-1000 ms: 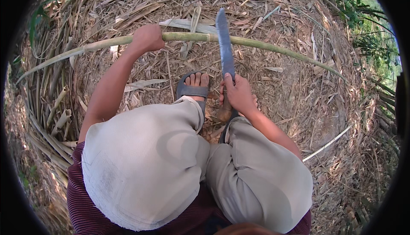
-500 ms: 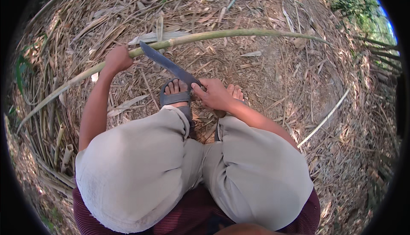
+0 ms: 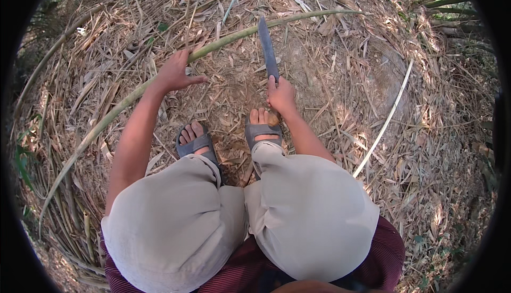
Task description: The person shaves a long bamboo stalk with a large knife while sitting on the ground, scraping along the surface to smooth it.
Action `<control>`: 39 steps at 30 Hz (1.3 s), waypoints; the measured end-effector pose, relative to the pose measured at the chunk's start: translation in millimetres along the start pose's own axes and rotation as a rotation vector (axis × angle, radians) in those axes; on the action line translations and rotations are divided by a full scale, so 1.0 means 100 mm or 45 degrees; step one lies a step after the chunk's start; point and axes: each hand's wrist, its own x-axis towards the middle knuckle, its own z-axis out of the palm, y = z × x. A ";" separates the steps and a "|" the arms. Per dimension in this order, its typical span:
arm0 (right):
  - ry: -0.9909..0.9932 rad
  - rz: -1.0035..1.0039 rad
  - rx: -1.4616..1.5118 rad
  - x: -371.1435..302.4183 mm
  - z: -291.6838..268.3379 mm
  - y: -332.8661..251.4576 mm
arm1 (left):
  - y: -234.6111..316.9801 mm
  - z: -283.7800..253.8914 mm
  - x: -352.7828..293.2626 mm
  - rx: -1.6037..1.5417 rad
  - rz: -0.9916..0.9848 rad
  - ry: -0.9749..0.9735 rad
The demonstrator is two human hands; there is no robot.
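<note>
A long green-yellow bamboo pole (image 3: 229, 39) curves across the ground in front of me, from lower left to upper right. My left hand (image 3: 174, 73) is at the pole's near side, thumb stretched well away from the fingers; the fingertips reach the pole and are partly hidden. In my right hand (image 3: 282, 96) is a machete (image 3: 268, 50) with a dark blade, gripped by its handle. Its blade points away from me, and the tip overlaps the pole in view; whether they touch I cannot tell. A brown handle end (image 3: 273, 119) shows below the fist, near my right foot.
Dry bamboo leaves and husks cover the ground. A pale thin strip (image 3: 386, 117) lies to the right. Several bamboo lengths (image 3: 66, 208) are heaped at the left. Dark poles (image 3: 452, 10) stick in at the upper right. My sandalled feet (image 3: 197, 139) are close below the hands.
The machete has swung from pointing up-left to pointing nearly straight ahead, farther right along the pole. My left hand has loosened from its grip on the pole, thumb now spread.
</note>
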 end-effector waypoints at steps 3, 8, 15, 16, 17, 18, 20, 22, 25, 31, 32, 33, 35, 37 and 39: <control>0.043 -0.077 -0.141 0.19 0.13 -0.03 | -0.01 0.09 0.32 0.092 -0.111 0.035; 0.082 -0.227 -0.234 -0.13 -0.13 -0.36 | -0.01 -0.01 0.36 0.189 -0.197 0.012; 0.174 -0.770 -0.502 -0.61 -0.19 -0.32 | 0.38 -0.19 -0.22 0.149 -0.130 0.147; 0.151 -0.824 -0.518 -0.65 -0.18 -0.35 | 0.42 -0.26 -0.34 0.180 -0.147 0.146; 0.127 -0.877 -0.537 -0.69 -0.18 -0.39 | 0.46 -0.32 -0.45 0.208 -0.165 0.145; 0.100 -0.939 -0.545 -0.73 -0.15 -0.43 | 0.47 -0.38 -0.58 0.245 -0.191 0.148; 0.042 -1.089 -0.638 -0.74 -0.17 -0.43 | 0.47 -0.41 -0.76 0.270 -0.244 0.091; -0.068 -1.192 -0.714 -0.77 -0.21 -0.46 | 0.44 -0.47 -1.00 0.269 -0.279 0.043; 0.171 -0.731 -0.688 -0.49 -0.40 -0.07 | 0.45 -0.44 -1.19 0.222 -0.302 -0.001; 0.078 -0.737 -0.717 -0.67 -0.16 -0.05 | 0.34 -0.20 -1.22 0.244 -0.290 0.095; 0.019 -0.959 -0.771 -0.70 -0.13 -0.03 | 0.31 -0.19 -1.26 0.258 -0.290 0.076; 0.106 -1.094 -0.951 -0.63 -0.23 0.01 | 0.33 -0.15 -1.25 0.251 -0.284 0.067; 0.208 -0.513 -0.748 -0.46 -0.36 0.11 | 0.32 -0.13 -1.20 0.250 -0.254 0.082; 0.206 -0.256 -0.688 -0.45 -0.39 0.15 | 0.31 -0.03 -1.19 0.250 -0.221 0.089; 0.151 -0.310 -0.782 -0.52 -0.36 0.16 | 0.30 -0.01 -1.17 0.232 -0.216 0.121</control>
